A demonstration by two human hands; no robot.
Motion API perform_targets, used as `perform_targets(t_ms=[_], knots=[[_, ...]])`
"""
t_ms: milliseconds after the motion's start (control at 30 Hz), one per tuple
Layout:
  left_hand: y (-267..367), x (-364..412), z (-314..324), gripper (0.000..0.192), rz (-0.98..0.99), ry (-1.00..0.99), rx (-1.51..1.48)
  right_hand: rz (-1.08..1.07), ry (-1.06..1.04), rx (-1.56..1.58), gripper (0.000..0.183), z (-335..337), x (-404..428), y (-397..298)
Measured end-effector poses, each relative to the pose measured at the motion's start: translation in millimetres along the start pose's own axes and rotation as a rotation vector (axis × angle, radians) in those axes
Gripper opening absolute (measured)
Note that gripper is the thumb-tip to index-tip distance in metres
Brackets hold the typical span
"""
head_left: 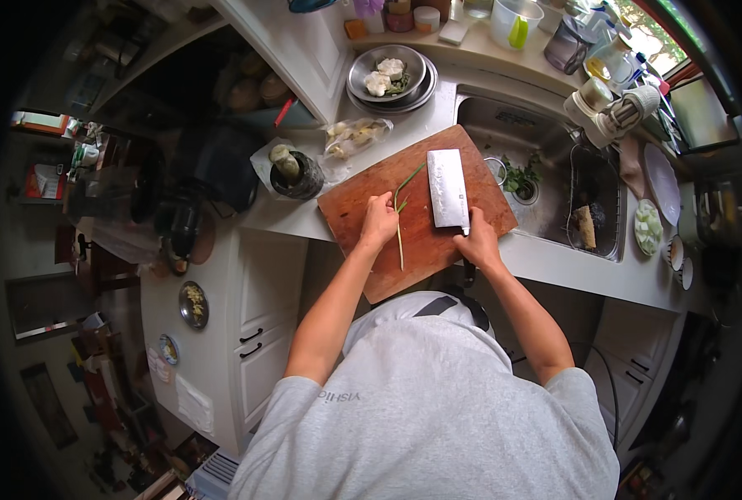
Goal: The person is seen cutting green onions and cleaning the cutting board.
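Observation:
A wooden cutting board (pixel 377 169) lies at a slant on the counter before me and juts past its front edge. Over its left half, my left hand (pixel 380 220) pinches a thin green onion (pixel 401 240); the green leaf points away from me and the pale stem towards me. My right hand (pixel 480 240) is around the dark handle of a cleaver (pixel 447 187). The cleaver's broad blade appears flat over the board's right half, with wet bits stuck on it. Fingers hide part of the onion and of the handle.
A stone mortar (pixel 305 180) with a pestle stands left of the board, by a plastic bag (pixel 358 134). Stacked metal bowls (pixel 352 75) holding garlic are behind. Right is a sink (pixel 489 125) with leafy greens (pixel 517 175) and a wire basket (pixel 617 206). Cut vegetables (pixel 647 228) sit far right.

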State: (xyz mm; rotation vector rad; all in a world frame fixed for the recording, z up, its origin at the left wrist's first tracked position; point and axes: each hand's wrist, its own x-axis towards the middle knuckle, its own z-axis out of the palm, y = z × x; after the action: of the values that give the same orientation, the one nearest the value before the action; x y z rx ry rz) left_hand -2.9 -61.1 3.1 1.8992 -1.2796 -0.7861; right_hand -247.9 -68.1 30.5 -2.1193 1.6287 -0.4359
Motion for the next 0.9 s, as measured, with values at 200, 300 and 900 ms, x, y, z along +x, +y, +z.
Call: perform_targets(t_ms=[200, 300, 900], knots=[[9.1, -9.4, 4.8, 0.027, -0.022, 0.048, -0.118, 0.483, -0.255, 0.941, 0.022, -36.8, -6.3, 7.3], [9.6, -26.7, -7.5, 0.023, -0.001, 0.233, 0.033, 0.43, -0.213, 0.959, 0.018, -49.6, -22.4, 10.5], [17.1, -93.0, -14.4, 0.016, -0.214, 0.032, -0.001, -0.343, -0.272, 0.264, 0.022, -73.6, -14.6, -23.7]])
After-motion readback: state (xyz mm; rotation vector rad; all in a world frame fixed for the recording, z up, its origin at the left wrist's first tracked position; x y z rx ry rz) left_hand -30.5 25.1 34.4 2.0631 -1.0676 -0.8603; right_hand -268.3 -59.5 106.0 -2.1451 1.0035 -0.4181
